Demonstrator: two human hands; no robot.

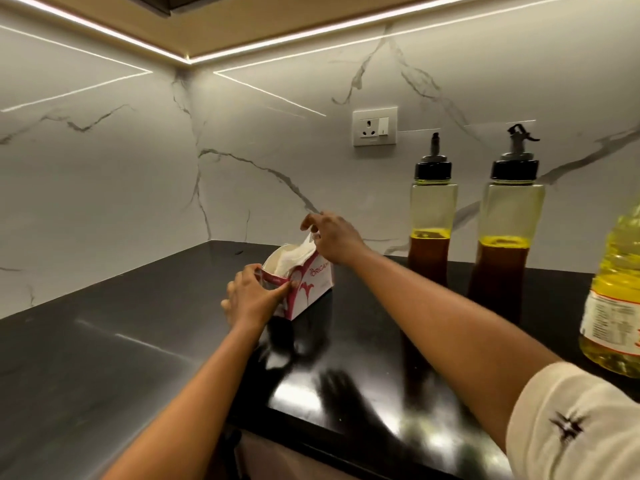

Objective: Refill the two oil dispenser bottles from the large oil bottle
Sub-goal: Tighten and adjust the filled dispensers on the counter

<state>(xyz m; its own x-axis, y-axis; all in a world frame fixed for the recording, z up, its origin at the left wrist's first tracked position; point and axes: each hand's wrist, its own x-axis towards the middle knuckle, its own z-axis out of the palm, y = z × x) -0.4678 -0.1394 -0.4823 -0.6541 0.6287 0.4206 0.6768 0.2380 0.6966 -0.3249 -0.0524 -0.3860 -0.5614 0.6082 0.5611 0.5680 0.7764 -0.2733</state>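
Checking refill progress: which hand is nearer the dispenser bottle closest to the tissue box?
Right. The right hand pinches a tissue just left of the bottle; the left hand grips the tissue box, farther left.

A: What was held?
B: The left hand gripped the tissue box; the right hand pinched a white tissue just above it.
A: And to the right of that pinch?
B: There stood the first dispenser bottle, the second dispenser bottle, then the large oil bottle.

Arms stretched forward, left hand clasping the tissue box, right hand pinching a tissue.
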